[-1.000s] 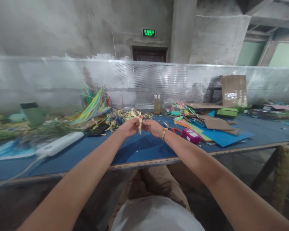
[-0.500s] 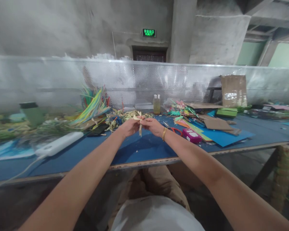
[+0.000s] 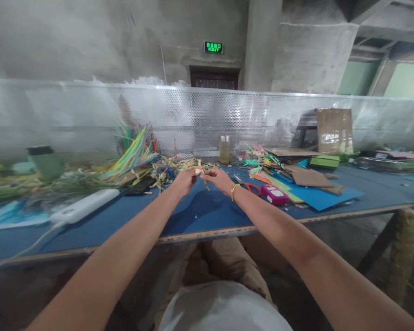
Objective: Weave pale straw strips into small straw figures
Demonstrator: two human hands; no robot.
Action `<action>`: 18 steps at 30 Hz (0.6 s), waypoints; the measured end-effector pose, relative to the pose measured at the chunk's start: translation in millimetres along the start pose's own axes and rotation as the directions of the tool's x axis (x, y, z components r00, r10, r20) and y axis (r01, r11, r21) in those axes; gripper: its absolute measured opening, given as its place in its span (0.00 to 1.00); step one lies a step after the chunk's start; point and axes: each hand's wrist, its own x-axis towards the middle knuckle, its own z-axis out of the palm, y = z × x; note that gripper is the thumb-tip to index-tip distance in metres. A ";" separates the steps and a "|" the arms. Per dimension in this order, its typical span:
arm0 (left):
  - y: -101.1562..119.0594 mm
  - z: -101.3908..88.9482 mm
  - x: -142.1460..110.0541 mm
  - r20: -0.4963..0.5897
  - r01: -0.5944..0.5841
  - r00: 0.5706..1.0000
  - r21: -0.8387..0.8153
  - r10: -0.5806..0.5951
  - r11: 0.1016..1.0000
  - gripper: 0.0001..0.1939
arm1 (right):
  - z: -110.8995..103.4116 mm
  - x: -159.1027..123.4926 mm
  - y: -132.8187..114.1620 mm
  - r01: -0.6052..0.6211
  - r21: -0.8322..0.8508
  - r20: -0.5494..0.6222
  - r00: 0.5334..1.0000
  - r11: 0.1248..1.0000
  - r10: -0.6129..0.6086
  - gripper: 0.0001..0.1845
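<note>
Above the blue tabletop, my left hand is closed on a pale, dry husk strip, which looks folded or bunched at the fingertips. My right hand, with a gold bracelet at its wrist, pinches the same piece from the other side. A short end hangs below the fingers. The fingers cover much of the strip, so its exact shape is unclear. Just behind my hands lies a loose heap of similar pale husks.
Scissors with red handles and a magenta box lie to the right, by blue paper and cardboard pieces. A bottle stands behind. On the left are a white power strip and colourful stems.
The husk strip has gone from a longer hanging length to a compact bunch at the fingertips. My left hand has turned slightly; both hands stay in nearly the same place.
</note>
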 end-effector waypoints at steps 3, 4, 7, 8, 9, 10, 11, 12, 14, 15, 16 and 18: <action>0.6 1.3 -1.3 0.004 0.001 1.000 0.015 -0.001 1.000 0.09 | -1.5 2.0 2.8 -0.048 0.020 -0.008 0.999 0.999 0.048 0.16; 1.5 2.2 -2.3 0.000 0.013 1.000 0.010 -0.013 1.000 0.09 | -1.7 2.6 3.5 -0.071 0.029 -0.001 0.998 0.997 0.071 0.15; 6.1 4.6 -5.4 0.012 0.056 0.998 -0.012 -0.056 0.998 0.14 | -1.1 3.7 3.8 -0.136 0.064 0.006 0.991 0.989 0.136 0.12; 7.9 4.8 -6.0 0.032 0.071 0.997 -0.018 -0.070 0.997 0.16 | -0.7 3.8 3.4 -0.146 0.072 -0.005 0.989 0.987 0.147 0.12; 9.5 4.6 -6.2 0.056 0.082 0.995 -0.025 -0.081 0.996 0.19 | -0.2 3.8 2.6 -0.150 0.076 -0.020 0.988 0.986 0.152 0.11; 10.9 4.0 -5.9 0.078 0.089 0.993 -0.036 -0.086 0.995 0.21 | 0.2 3.7 1.6 -0.150 0.072 -0.036 0.988 0.986 0.153 0.11; 11.9 3.0 -5.1 0.095 0.092 0.992 -0.052 -0.087 0.994 0.24 | 0.5 3.5 0.4 -0.152 0.065 -0.049 0.987 0.986 0.155 0.11; 12.6 1.7 -4.1 0.102 0.093 0.991 -0.070 -0.085 0.993 0.25 | 0.6 3.3 -1.0 -0.159 0.059 -0.059 0.985 0.986 0.162 0.11; 12.9 -1.1 -1.7 0.075 0.091 0.994 -0.102 -0.084 0.991 0.25 | 0.6 2.9 -3.6 -0.181 0.057 -0.075 0.980 0.982 0.185 0.12; 12.6 -2.4 -0.8 0.043 0.091 0.995 -0.107 -0.087 0.990 0.23 | 0.4 2.7 -4.7 -0.189 0.061 -0.081 0.978 0.980 0.194 0.12; 12.1 -3.5 -0.2 0.006 0.092 0.996 -0.100 -0.092 0.991 0.19 | 0.2 2.6 -5.4 -0.192 0.069 -0.085 0.976 0.979 0.198 0.13; 10.4 -4.6 -0.2 -0.060 0.093 0.994 -0.054 -0.096 0.994 0.11 | -0.2 2.7 -5.4 -0.183 0.084 -0.089 0.978 0.980 0.190 0.13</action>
